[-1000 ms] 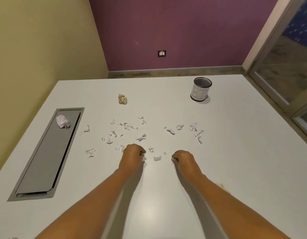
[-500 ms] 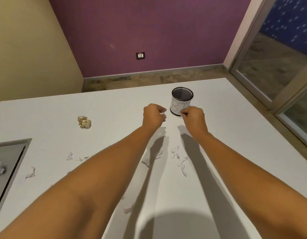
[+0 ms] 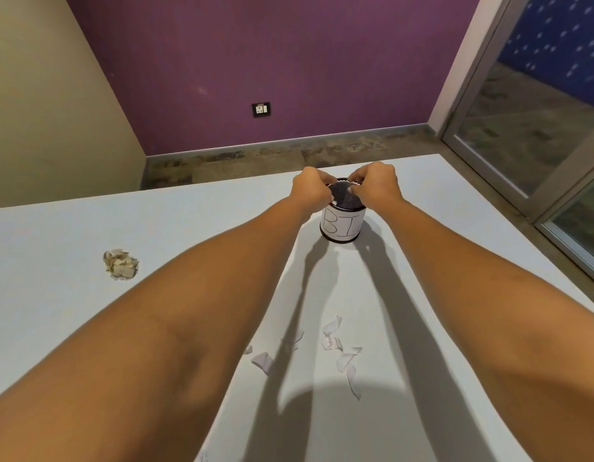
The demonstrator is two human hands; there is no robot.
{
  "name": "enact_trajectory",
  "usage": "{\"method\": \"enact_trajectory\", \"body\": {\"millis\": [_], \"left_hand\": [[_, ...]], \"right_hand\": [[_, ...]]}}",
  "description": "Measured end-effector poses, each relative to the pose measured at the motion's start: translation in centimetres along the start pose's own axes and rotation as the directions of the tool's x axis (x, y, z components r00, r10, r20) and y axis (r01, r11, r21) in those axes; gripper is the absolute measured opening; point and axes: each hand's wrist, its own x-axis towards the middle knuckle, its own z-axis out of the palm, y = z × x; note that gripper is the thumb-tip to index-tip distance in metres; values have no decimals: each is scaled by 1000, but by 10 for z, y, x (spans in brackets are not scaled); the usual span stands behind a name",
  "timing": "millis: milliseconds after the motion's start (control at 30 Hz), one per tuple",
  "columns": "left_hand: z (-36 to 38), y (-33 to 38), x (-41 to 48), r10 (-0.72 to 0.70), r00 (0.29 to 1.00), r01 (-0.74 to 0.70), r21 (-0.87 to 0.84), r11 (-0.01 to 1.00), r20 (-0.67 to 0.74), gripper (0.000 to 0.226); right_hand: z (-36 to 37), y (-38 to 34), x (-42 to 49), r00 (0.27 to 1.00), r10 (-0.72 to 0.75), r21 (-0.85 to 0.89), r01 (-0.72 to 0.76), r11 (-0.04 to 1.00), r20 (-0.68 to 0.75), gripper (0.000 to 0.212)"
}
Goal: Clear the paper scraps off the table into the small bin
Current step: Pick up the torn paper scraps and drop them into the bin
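Observation:
The small black mesh bin, with a white label lettered "BI", stands near the far edge of the white table. Both my hands are over its mouth. My left hand is at the left rim with its fingers curled in. My right hand is at the right rim with its fingertips pinched together. Any paper in them is hidden by the fingers. Several white paper scraps lie on the table between my forearms, one of them beside my left forearm.
A crumpled beige paper ball lies on the table to the left of my arms. The far table edge runs just behind the bin, with floor beyond. A glass door stands past the table's right edge.
Both hands picked up scraps near me, then reached forward with them. From just in front of the bin they have risen over its mouth. My head moved forward too.

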Motion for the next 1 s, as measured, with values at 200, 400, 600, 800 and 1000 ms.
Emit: {"method": "enact_trajectory", "body": {"millis": [200, 400, 600, 800, 1000], "left_hand": [[-15, -26, -20, 12, 995, -12, 5, 1000, -97, 31], [-24, -72, -74, 39, 983, -18, 114, 993, -179, 27], [-11, -124, -149, 23, 953, 53, 242, 969, -303, 30], [4, -156, -217, 119, 950, 28, 459, 888, -287, 29], [11, -192, -249, 146, 956, 43, 612, 790, -256, 57]], "right_hand": [[0, 7, -12, 995, -21, 94, 30, 995, -96, 19], [8, 20, -67, 989, -74, 213, 100, 972, -126, 23], [24, 39, -137, 998, -68, 233, 66, 970, 0, 21], [39, 65, -203, 995, -32, 169, 15, 986, 97, 20], [53, 90, -256, 995, 21, 70, -28, 997, 96, 44]]}}
